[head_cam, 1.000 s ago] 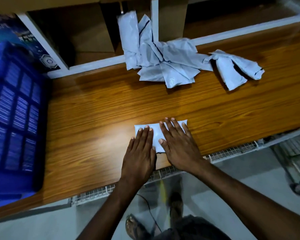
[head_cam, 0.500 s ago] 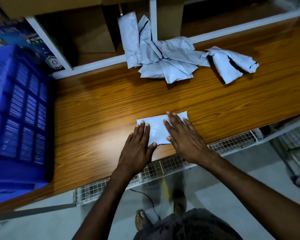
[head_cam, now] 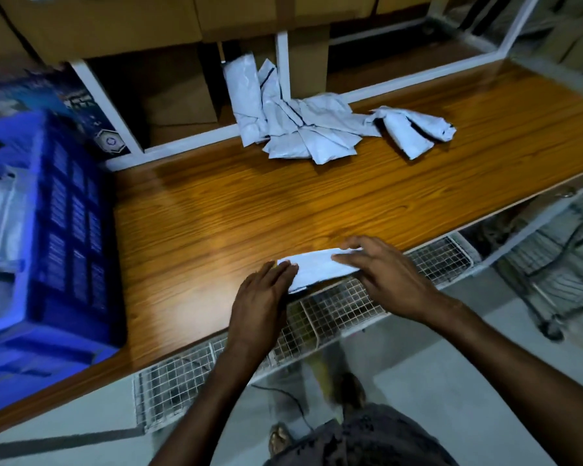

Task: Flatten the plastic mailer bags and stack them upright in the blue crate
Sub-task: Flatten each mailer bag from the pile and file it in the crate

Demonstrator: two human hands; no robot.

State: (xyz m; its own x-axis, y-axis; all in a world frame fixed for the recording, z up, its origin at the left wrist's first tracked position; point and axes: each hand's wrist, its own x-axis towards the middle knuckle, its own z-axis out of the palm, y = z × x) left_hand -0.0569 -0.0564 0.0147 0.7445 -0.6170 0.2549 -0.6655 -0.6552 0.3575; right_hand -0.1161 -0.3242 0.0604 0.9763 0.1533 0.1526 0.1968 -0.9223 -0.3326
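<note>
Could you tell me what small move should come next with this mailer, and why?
Probably pinch the mailer at its near edge and lift it. It looks flat, its near corner overhangs the table edge, and the left hand and right hand lie flat on its ends; the blue crate stands to the left.

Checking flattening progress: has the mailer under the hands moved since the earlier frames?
Yes: the mailer slid toward the person, now at the table's near edge.
</note>
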